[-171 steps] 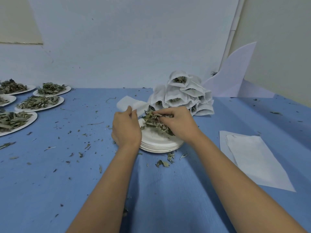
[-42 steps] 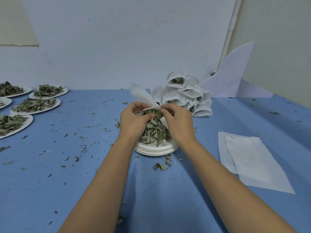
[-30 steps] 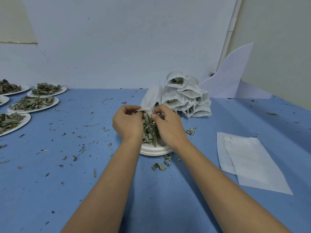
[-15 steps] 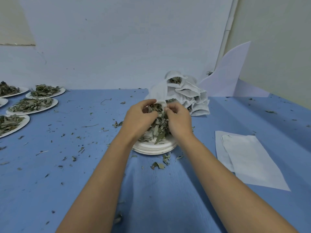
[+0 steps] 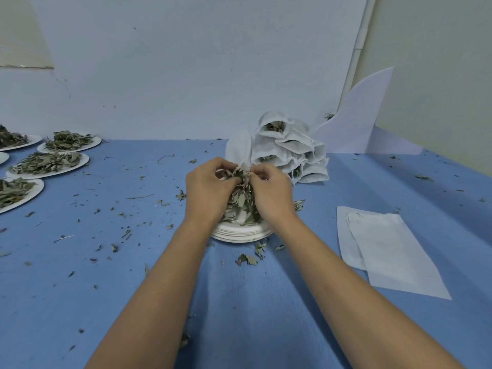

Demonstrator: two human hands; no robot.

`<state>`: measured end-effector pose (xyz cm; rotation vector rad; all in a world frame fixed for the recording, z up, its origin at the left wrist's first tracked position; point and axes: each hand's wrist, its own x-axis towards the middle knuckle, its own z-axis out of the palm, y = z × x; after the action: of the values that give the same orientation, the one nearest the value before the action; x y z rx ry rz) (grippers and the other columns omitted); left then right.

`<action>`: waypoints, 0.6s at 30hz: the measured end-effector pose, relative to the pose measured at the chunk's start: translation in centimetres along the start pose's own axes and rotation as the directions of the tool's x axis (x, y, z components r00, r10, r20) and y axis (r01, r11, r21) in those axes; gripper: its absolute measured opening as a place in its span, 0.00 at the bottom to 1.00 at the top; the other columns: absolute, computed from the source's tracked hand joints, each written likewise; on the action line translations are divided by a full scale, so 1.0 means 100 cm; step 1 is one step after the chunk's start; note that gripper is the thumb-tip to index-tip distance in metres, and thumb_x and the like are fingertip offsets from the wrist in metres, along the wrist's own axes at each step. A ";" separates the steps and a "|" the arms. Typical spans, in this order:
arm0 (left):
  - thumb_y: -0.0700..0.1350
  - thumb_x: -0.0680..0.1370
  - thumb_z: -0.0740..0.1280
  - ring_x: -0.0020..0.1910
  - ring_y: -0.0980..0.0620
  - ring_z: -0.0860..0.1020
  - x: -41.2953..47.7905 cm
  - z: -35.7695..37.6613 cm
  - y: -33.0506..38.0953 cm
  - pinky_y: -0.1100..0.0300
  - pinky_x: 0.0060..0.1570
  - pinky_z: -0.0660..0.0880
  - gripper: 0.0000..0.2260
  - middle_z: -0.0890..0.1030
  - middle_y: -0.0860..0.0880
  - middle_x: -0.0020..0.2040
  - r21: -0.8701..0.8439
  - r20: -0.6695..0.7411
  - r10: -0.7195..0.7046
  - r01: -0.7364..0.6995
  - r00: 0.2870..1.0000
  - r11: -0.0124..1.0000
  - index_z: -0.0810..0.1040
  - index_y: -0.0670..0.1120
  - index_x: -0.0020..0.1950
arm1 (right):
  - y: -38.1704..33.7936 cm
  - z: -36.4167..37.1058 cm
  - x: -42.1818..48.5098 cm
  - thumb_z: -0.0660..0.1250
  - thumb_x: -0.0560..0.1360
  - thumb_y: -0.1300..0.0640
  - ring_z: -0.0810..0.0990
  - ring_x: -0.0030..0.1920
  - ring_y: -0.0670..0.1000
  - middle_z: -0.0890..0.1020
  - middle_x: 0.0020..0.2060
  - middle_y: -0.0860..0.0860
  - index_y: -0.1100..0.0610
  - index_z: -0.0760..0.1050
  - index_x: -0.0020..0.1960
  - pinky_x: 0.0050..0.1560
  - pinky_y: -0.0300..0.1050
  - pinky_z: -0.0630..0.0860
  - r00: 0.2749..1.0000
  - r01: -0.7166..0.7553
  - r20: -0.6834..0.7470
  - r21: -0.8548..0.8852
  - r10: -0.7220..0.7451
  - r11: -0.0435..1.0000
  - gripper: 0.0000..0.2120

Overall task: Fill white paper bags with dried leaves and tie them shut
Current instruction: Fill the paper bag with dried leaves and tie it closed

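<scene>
A clump of dried green leaves (image 5: 242, 199) is pressed between my left hand (image 5: 206, 191) and my right hand (image 5: 273, 194) above a stack of white paper plates (image 5: 241, 233) in the middle of the blue table. Both hands also pinch the mouth of a white paper bag (image 5: 238, 150), which stands up behind my fingers. The top leaves sit at the bag's mouth. Behind it, a pile of filled white bags (image 5: 290, 150) leans against the wall.
Several plates of dried leaves (image 5: 49, 162) line the far left. Flat empty bags (image 5: 386, 246) lie on the right. A white sheet (image 5: 356, 121) leans in the back corner. Leaf crumbs (image 5: 247, 259) litter the blue table (image 5: 80, 262).
Since the oldest frame my hands gathered the leaves off the plate and lifted the bag upright. In the last second they have kept pressing the clump toward the bag's mouth, shifting slightly.
</scene>
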<state>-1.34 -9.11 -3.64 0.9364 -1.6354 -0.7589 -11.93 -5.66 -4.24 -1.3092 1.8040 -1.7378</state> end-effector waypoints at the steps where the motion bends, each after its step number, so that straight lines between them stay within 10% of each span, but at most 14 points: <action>1: 0.37 0.70 0.74 0.36 0.70 0.76 0.000 0.000 0.000 0.78 0.36 0.70 0.09 0.79 0.59 0.38 0.022 -0.027 0.004 -0.003 1.000 1.000 0.79 0.49 0.40 | -0.001 0.000 -0.001 0.63 0.77 0.61 0.74 0.38 0.37 0.76 0.38 0.42 0.53 0.76 0.46 0.35 0.23 0.67 1.000 0.020 0.015 -0.005 -0.020 1.000 0.05; 18: 0.33 0.70 0.65 0.39 0.55 0.74 -0.003 0.007 0.001 0.72 0.35 0.68 0.08 0.79 0.49 0.42 0.067 -0.261 -0.067 0.088 0.963 0.994 0.76 0.46 0.42 | -0.003 0.006 -0.013 0.63 0.76 0.61 0.72 0.37 0.38 0.76 0.35 0.43 0.55 0.73 0.41 0.39 0.31 0.67 0.983 0.162 0.107 -0.094 -0.151 0.982 0.05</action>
<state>-1.99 -8.83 -3.87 1.1124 -1.4140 -0.6001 -10.67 -5.02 -4.53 -1.5894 1.7980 -1.6431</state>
